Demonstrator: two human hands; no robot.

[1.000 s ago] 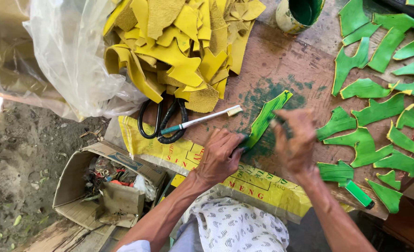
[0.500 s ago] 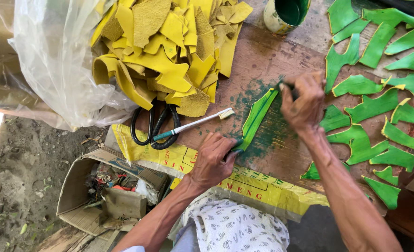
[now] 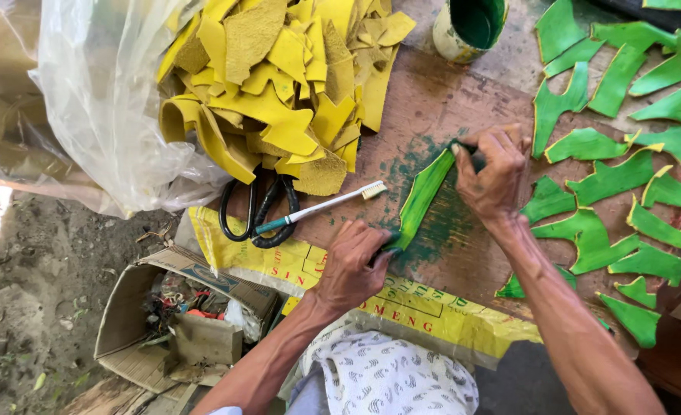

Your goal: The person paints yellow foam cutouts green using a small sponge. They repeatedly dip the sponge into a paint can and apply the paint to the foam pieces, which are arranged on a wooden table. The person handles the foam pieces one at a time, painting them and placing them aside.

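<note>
A long leather strip (image 3: 425, 196), wet with green paint, lies on the stained wooden board (image 3: 432, 100). My left hand (image 3: 352, 265) pins the strip's near end with its fingertips. At the far end, my right hand (image 3: 494, 173) grips a small dark green applicator (image 3: 464, 148) pressed to the strip; most of the applicator is hidden in the fingers. Green smears cover the board around the strip.
A heap of yellow leather offcuts (image 3: 279, 84) sits at the back left beside a clear plastic bag (image 3: 102, 100). Black scissors (image 3: 256, 219) and a toothbrush (image 3: 329, 206) lie near it. A tin of green paint (image 3: 471, 27) stands behind. Several painted green pieces (image 3: 624, 177) spread right. A cardboard box (image 3: 179, 323) sits below.
My right hand has slid along the strip from its near part to its far end. My left hand has stayed on the near end.
</note>
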